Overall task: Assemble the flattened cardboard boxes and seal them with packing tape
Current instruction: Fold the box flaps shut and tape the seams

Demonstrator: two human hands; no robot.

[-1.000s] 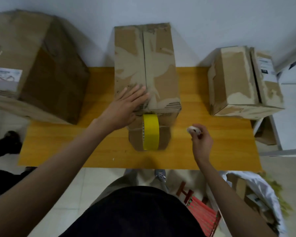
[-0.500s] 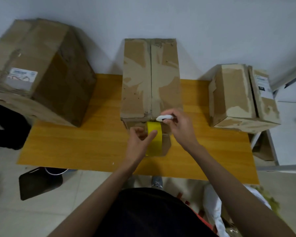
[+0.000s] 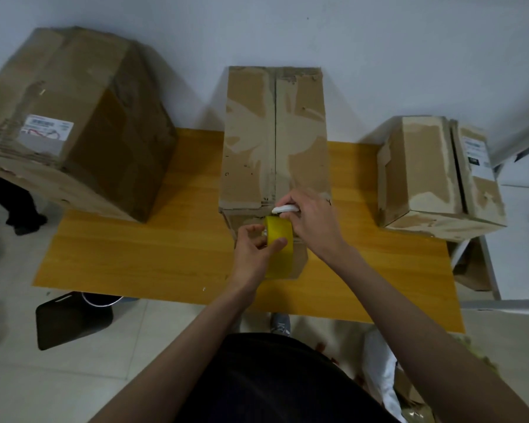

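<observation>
While our hands meet at near end of middle box (image 3: 275, 141), left hand (image 3: 254, 254) pinches yellow tape roll (image 3: 280, 245) vs. box front; right hand (image 3: 312, 218), nearer top edge, grips white cutter (image 3: 284, 208). Box long axis, centre seam run straight away from us on tabletop (image 3: 135, 254); tape likely gets cut at that edge.
</observation>
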